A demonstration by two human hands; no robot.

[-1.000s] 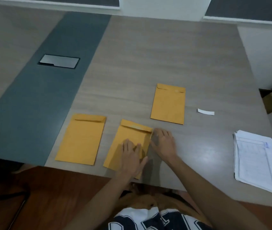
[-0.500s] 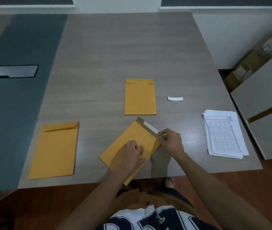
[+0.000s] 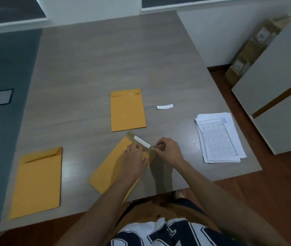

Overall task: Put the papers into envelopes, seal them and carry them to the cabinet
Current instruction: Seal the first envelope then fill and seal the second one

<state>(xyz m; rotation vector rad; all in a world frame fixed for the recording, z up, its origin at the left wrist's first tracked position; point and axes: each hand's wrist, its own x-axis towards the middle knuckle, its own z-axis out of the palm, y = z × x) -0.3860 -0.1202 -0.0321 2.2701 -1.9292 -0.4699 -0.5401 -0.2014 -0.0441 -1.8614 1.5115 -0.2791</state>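
On the table [image 3: 105, 59], one envelope [image 3: 36, 181] lies at the near left corner. At the near edge the left hand [image 3: 135, 162] presses flat on the middle envelope [image 3: 109, 173], and the right hand [image 3: 167, 150] pinches its seal strip [image 3: 142, 141]: sealing, I judge; next, peel and fold. Contents are hidden. The papers [image 3: 219, 139] wait right.

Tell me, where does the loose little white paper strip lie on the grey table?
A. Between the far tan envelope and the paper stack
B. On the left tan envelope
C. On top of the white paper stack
A: the small white paper strip lies on bare table, right of the far tan envelope and beyond the stack of white printed papers.
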